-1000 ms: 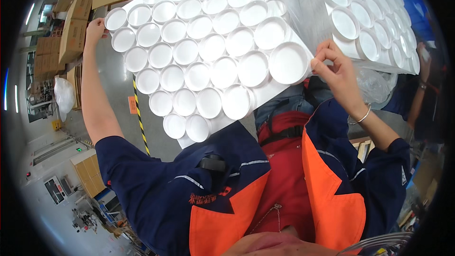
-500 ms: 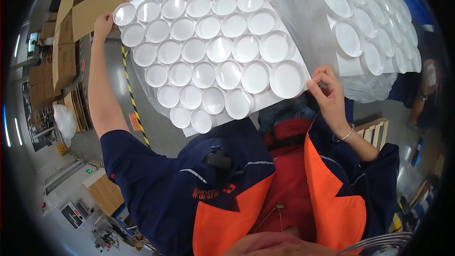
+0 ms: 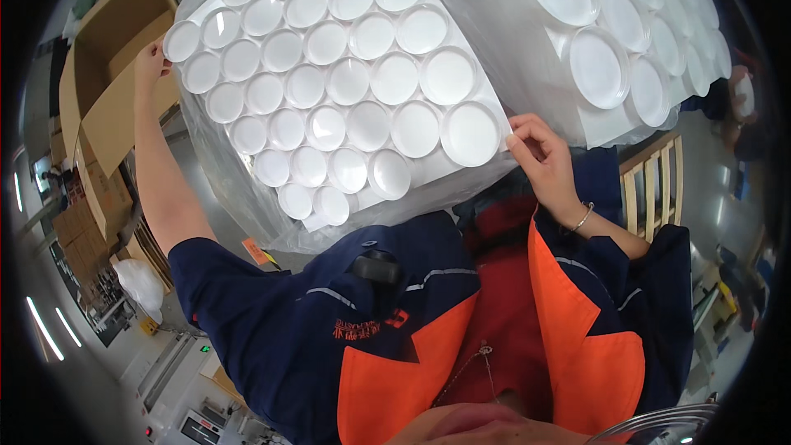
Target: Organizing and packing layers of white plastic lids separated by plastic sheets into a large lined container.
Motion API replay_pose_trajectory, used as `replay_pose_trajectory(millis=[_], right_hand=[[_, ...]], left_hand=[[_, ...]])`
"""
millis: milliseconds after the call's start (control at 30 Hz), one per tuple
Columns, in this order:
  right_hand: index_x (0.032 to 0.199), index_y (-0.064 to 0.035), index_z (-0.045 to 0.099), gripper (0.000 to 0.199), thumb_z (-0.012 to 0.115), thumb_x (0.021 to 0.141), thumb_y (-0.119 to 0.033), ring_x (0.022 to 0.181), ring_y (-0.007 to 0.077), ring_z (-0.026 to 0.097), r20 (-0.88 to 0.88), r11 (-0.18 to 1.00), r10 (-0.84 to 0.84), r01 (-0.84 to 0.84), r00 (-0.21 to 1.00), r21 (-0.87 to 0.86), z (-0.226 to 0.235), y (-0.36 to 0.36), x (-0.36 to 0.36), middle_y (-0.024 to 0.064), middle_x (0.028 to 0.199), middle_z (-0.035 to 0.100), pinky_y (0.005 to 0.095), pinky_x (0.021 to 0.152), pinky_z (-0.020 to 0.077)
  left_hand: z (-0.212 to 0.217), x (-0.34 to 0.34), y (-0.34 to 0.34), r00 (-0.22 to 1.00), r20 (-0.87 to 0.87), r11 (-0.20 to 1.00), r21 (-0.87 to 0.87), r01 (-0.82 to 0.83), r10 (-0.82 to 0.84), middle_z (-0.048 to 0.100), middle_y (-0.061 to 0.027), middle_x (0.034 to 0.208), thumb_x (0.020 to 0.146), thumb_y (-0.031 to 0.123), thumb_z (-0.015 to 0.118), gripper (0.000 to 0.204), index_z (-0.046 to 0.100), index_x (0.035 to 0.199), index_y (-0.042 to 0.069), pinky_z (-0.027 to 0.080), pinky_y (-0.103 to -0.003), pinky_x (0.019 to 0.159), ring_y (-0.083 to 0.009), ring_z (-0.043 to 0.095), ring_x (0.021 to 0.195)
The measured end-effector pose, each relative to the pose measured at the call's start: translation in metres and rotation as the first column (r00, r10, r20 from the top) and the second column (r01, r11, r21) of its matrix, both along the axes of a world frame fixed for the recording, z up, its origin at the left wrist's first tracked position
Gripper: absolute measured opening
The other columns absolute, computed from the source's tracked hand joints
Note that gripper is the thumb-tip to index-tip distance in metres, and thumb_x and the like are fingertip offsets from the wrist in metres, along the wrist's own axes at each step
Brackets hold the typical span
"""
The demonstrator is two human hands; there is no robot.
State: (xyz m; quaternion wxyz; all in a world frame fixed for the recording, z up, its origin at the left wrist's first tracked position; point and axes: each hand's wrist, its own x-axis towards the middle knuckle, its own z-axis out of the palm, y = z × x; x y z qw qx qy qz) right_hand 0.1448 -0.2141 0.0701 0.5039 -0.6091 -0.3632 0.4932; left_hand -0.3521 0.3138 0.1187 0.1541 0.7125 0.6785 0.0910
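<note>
A flat white sheet [image 3: 428, 169] bears rows of round, shallow white plastic dishes [image 3: 474, 133]. My left hand [image 3: 153, 62] is closed at the sheet's far left corner, beside the outermost dish; its fingertips are partly hidden. At the near right corner, my right hand [image 3: 540, 156] pinches the edge between thumb and fingers. Loose clear plastic film [image 3: 461, 191] lies under and around the sheet. Whether more layers sit beneath the dishes is hidden.
To the right, a second group of white dishes [image 3: 599, 67] stands wrapped in clear film. An open cardboard box [image 3: 124, 111] is beyond my left arm. A wooden pallet [image 3: 655, 185] shows behind my right forearm. At the far right is another person's blurred arm [image 3: 741, 107].
Both hands and the sheet of dishes have shifted left in view. More clear film now shows along the sheet's near edge, and the cardboard box appears more fully.
</note>
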Motion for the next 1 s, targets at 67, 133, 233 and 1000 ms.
replay_pose_trajectory(millis=[67,133,233,1000], right_hand=[[0.085,0.0043,0.056,0.012,0.058,0.092,-0.005,0.09,0.0095,0.058,-0.021,1.0,-0.023,0.023,1.0,-0.005,-0.006,-0.003,0.0,0.0065,0.103,0.057,0.0237,0.086,0.0468],[0.084,0.0036,0.056,0.012,0.058,0.092,-0.006,0.094,0.0106,0.058,0.008,1.0,-0.009,0.009,1.0,-0.027,-0.012,-0.006,0.002,0.0074,0.106,0.058,0.0244,0.088,0.0464],[0.083,0.0032,0.055,0.013,0.058,0.091,-0.007,0.096,0.0128,0.058,0.106,1.0,0.001,0.001,0.994,-0.019,-0.02,-0.009,0.005,0.0082,0.106,0.057,0.0251,0.087,0.0467],[0.086,0.0025,0.054,0.022,0.051,0.093,-0.018,0.066,0.0125,0.047,0.301,0.903,0.43,-0.401,0.851,-0.156,-0.096,0.028,0.041,0.0067,0.067,0.05,0.0306,0.062,0.0403]], left_hand=[[-0.005,0.004,0.004,1.0,-0.03,1.0,0.0,0.001,-0.001,0.068,-0.0017,0.085,0.097,0.026,0.048,0.028,0.064,0.108,0.005,0.051,-0.025,0.054,-0.01,0.066,0.067],[-0.01,0.006,0.007,0.998,-0.063,1.0,0.002,-0.007,0.007,0.068,-0.0018,0.087,0.097,0.027,0.048,0.029,0.064,0.108,0.006,0.051,-0.025,0.054,-0.0107,0.067,0.069],[-0.021,0.007,0.01,0.997,-0.036,0.997,0.028,-0.072,0.073,0.069,-0.0034,0.083,0.096,0.027,0.049,0.029,0.066,0.104,0.005,0.054,-0.027,0.056,-0.011,0.067,0.071],[-0.106,0.003,-0.27,0.662,0.65,0.926,-0.309,-0.216,0.372,0.049,-0.0154,0.135,0.096,0.049,0.046,0.064,0.027,0.14,0.006,0.045,-0.038,0.095,-0.0241,0.054,0.116]])
